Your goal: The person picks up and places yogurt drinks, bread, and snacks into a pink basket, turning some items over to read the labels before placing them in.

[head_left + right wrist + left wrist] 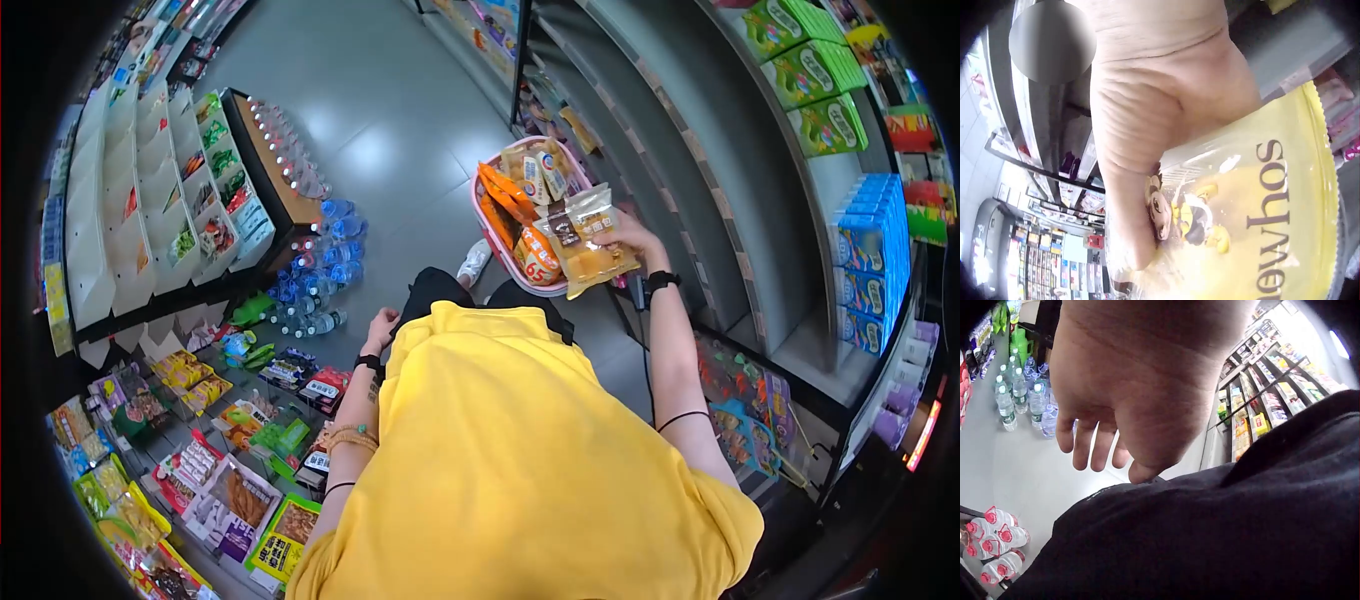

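My right hand point(628, 236) pinches the edge of a clear and yellow bread package point(592, 245), held over the near right part of a pink basket point(485, 222). In the right wrist view the thumb of the right hand point(1147, 125) presses on the package point(1241, 212), beside a printed cartoon figure. Orange packages point(508, 195) and other bread bags lie in the basket. My left hand point(382, 328) hangs by the dark trousers; in the left wrist view the left hand point(1129, 394) holds nothing, its fingers loose.
Grey shelves point(690, 150) rise at the right, with green boxes point(815, 85) and blue packs point(868, 265). Water bottles point(330, 260) stand on the floor at the left, near a snack rack point(160, 190). Packaged snacks point(240, 490) fill the lower left. A white shoe point(475, 262) is beside the basket.
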Demonstrator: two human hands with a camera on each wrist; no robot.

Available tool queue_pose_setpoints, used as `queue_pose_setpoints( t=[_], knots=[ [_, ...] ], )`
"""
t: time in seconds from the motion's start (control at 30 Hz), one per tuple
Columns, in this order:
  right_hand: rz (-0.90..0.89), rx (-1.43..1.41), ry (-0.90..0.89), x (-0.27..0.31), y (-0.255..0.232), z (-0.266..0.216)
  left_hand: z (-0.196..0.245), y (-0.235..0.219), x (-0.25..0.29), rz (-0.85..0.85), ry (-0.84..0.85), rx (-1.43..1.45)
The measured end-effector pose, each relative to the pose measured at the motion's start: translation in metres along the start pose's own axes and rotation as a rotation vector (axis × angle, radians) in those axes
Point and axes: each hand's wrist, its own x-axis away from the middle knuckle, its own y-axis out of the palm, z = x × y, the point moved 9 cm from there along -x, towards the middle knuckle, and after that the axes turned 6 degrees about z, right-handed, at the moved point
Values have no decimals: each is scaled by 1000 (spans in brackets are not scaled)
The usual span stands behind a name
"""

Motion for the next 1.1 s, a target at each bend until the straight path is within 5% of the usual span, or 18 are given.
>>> queue_pose_setpoints(
  t=[0.1,0.2,0.4,0.5,0.6,0.7,0.8,0.9,1.1],
  knots=[
    [3,213,11,-28,-14,4,-12,-5,18,-3,-31,29],
    [-57,191,96,-39,-2,16,-21,-7,37,-7,-53,2],
    [47,137,-26,-67,-2,63,-43,-8,54,9,-142,-80],
    [411,647,-133,-60,-31,55,-45,-13,51,18,-153,-117],
    [514,449,-119,-44,-36,51,-39,-13,43,-20,-124,-86],
    [405,422,-100,-41,-27,56,-45,-8,16,-9,-45,-34],
    [578,479,-222,-8,-21,14,-14,-14,4,-6,-10,27],
    [884,677,-380,-2,-49,35,1,-15,-11,17,9,10],
    [1184,169,-316,36,-74,112,17,-12,-26,-6,0,13]
  ],
)
